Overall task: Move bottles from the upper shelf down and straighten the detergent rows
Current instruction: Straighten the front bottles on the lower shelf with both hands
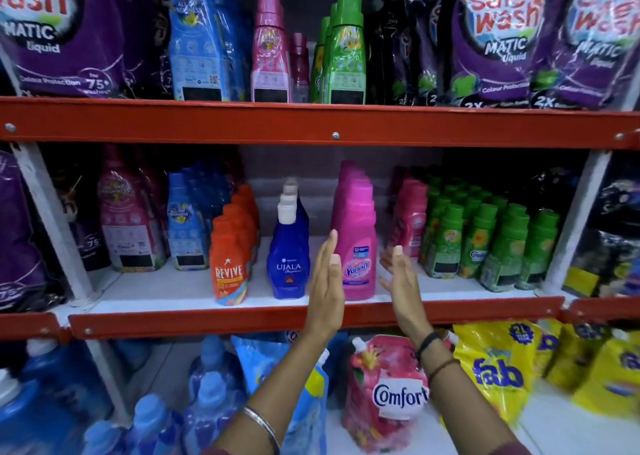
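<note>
Both forearms reach up; left hand and right hand, fingers straight and holding nothing, flank the front pink Vanish bottle on the middle shelf.

My left hand covers the left edge of the front Vanish bottle; my right hand covers the foot of the small pink bottles beside it. Rows behind the Ujala bottle and Revive bottle show caps only, count unclear. Green bottles are blurred, labels unreadable. Safe Wash pouch is cut off by the top and left edges. Yellow Fab pouches are motion-blurred. Blue bottles are cut off at the bottom edge. Dark pouches far right: print unreadable.
</note>
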{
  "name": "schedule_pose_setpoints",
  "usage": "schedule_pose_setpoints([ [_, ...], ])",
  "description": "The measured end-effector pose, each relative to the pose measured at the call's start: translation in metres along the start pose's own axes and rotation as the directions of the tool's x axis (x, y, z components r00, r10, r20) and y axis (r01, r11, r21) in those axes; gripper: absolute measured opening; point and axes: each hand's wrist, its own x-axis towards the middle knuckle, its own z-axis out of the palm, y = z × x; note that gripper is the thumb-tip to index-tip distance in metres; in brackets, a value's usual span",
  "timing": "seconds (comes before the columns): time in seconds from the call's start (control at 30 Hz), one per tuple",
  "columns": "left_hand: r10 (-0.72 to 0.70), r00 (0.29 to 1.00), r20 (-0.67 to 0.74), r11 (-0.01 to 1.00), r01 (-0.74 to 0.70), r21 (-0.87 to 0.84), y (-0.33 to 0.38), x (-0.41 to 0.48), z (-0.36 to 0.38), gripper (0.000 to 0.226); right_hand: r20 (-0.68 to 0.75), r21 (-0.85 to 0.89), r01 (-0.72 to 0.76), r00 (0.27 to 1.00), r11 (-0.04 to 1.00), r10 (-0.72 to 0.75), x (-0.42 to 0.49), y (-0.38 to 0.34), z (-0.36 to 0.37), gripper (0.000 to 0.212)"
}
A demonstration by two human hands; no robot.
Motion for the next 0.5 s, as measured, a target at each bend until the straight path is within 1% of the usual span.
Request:
schedule_pose_setpoints([
  [0.03, -0.045, 0.999, -0.006, 0.999, 0.045, -0.013, -0.003, -0.002, 0.004, 0.042, 0.006, -0.007, -0.02, 1.0, 1.0, 0.02, 0.002, 0.004, 0.0, 0.087],
  [0.07, -0.078, 0.997, -0.013, 0.997, 0.078, -0.023, -0.006, -0.004, 0.007, 0.043, 0.017, -0.008, -0.032, 0.999, 0.999, 0.032, 0.004, 0.009, 0.0, 0.102],
  [0.1, -0.103, 0.994, -0.023, 0.994, 0.103, -0.035, -0.008, -0.004, 0.009, 0.046, 0.031, -0.002, -0.038, 0.999, 0.999, 0.038, 0.007, 0.014, -0.001, 0.109],
  [0.13, -0.12, 0.992, -0.031, 0.992, 0.119, -0.039, -0.009, -0.004, 0.01, 0.049, 0.047, 0.002, -0.043, 0.998, 0.999, 0.043, 0.009, 0.018, -0.002, 0.11],
  [0.2, -0.132, 0.991, -0.034, 0.991, 0.131, -0.018, -0.009, 0.0, 0.013, 0.055, 0.071, 0.005, -0.041, 0.997, 0.999, 0.041, 0.011, 0.017, -0.001, 0.104],
  [0.3, -0.171, 0.985, -0.007, 0.985, 0.172, 0.012, -0.006, 0.006, 0.015, 0.058, 0.09, 0.001, -0.021, 0.996, 1.0, 0.021, 0.012, 0.014, 0.0, 0.091],
  [0.43, -0.188, 0.982, 0.003, 0.982, 0.188, -0.005, -0.007, 0.012, 0.013, 0.061, 0.074, 0.02, -0.011, 0.997, 1.0, 0.009, 0.016, 0.017, -0.004, 0.068],
  [0.5, -0.189, 0.982, 0.009, 0.982, 0.19, -0.013, -0.009, 0.013, 0.012, 0.067, 0.052, 0.044, -0.002, 0.999, 0.999, 0.0, 0.014, 0.016, -0.007, 0.063],
])
